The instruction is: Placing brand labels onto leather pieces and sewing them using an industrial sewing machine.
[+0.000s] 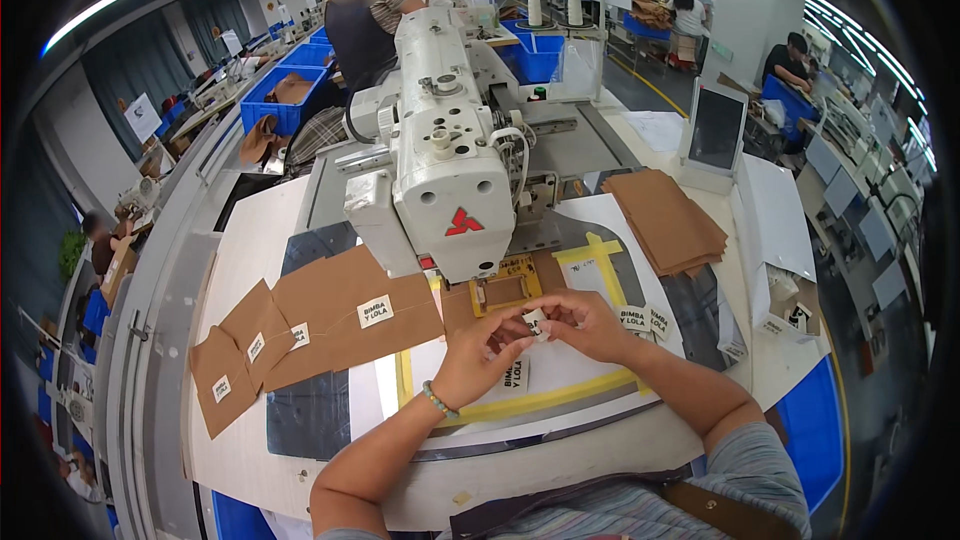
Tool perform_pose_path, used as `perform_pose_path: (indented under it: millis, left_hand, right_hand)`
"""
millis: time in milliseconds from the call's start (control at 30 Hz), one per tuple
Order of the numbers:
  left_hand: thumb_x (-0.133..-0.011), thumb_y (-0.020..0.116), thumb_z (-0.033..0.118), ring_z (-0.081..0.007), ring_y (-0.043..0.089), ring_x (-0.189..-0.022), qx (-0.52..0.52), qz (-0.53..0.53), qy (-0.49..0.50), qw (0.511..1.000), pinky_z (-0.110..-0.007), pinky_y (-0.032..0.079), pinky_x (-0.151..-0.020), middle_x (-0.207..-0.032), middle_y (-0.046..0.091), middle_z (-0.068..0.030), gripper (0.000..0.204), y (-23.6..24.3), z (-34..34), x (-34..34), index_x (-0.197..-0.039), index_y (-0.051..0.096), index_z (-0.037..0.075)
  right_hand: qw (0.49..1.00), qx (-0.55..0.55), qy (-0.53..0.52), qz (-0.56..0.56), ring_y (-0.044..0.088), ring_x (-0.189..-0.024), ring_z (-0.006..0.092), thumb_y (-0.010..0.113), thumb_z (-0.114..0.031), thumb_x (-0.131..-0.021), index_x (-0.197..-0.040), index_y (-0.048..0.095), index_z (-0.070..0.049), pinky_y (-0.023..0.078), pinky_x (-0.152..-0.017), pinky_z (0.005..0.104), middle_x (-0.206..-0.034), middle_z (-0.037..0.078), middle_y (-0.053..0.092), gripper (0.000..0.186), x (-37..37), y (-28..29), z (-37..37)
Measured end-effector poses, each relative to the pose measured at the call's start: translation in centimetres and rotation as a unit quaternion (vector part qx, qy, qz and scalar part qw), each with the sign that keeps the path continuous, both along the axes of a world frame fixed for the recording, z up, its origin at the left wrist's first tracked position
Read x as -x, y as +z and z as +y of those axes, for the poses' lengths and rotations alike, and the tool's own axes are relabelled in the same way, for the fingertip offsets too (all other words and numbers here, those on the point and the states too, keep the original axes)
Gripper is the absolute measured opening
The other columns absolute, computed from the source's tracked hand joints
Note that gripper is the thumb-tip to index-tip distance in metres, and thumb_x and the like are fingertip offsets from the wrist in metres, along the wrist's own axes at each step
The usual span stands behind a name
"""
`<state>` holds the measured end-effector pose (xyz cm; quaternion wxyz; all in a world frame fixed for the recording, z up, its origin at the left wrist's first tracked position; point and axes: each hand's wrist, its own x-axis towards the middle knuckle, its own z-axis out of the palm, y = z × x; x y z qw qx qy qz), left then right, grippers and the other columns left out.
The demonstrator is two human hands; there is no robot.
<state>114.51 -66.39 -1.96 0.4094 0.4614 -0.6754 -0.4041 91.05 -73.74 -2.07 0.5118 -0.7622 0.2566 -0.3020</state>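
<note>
My left hand (484, 348), with a bead bracelet at its wrist, and my right hand (592, 325) meet in front of the sewing machine (445, 170). Between their fingertips they pinch a small white label (535, 324) with black print. Just beyond the fingers, a yellow clamp frame (508, 287) lies under the machine head, over brown material. Another white label (515, 376) rests on the work surface below my hands. Several loose labels (634, 319) lie right of my right hand. To the left, brown panels (325, 290) overlap, each bearing a white label.
A stack of brown panels (665, 220) sits at the right, near a dark control screen (716, 126). Yellow tape (548, 403) borders the work area. Thread cones (535, 10) stand behind the machine. A blue bin (285, 100) is at far left; a person (360, 30) is behind the machine.
</note>
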Motion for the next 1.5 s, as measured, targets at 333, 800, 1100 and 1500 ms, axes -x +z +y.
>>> perform_pose_path:
  millis: [333,800,1100,1500]
  left_hand:
    - [-0.098,0.076,0.01,-0.0122,0.07,-0.079,0.003,0.012,0.034,0.999,-0.027,0.056,-0.071,-0.092,0.077,-0.0104,0.03,-0.8,-0.5,-0.2,-0.125,0.072,-0.001]
    - [-0.1,0.075,0.008,-0.0068,0.068,-0.081,0.009,0.026,0.08,0.996,-0.025,0.057,-0.076,-0.09,0.074,-0.0025,0.014,-1.1,0.0,-0.1,-0.108,0.073,-0.003]
    - [-0.101,0.075,0.013,-0.006,0.066,-0.081,0.003,0.047,0.08,0.996,-0.023,0.054,-0.074,-0.09,0.073,-0.0015,0.017,-0.9,0.2,0.1,-0.106,0.073,-0.003]
    - [-0.099,0.076,0.007,-0.0065,0.066,-0.073,0.015,0.048,0.093,0.994,-0.022,0.052,-0.067,-0.081,0.069,-0.0012,0.012,-1.6,0.0,-0.4,-0.104,0.073,-0.003]
  right_hand:
    - [0.978,-0.185,0.023,-0.094,0.068,-0.097,0.0107,0.067,-0.008,-0.105,-0.127,0.068,-0.001,0.061,-0.082,0.027,-0.105,0.003,0.068,0.023,0.2,-0.4,-0.8]
    - [0.976,-0.197,0.031,-0.083,0.066,-0.093,0.0074,0.068,-0.012,-0.105,-0.119,0.068,-0.003,0.058,-0.08,0.0248,-0.104,0.001,0.069,0.016,0.1,-0.9,-0.9]
    - [0.976,-0.199,0.004,-0.089,0.066,-0.089,0.0086,0.069,-0.009,-0.104,-0.118,0.068,-0.001,0.057,-0.078,0.0256,-0.102,0.003,0.069,0.016,-0.1,-0.8,-0.9]
    - [0.983,-0.163,0.011,-0.083,0.065,-0.084,0.0079,0.072,-0.017,-0.103,-0.117,0.07,-0.002,0.055,-0.073,0.0245,-0.098,0.002,0.07,0.02,-0.3,-0.7,-0.8]
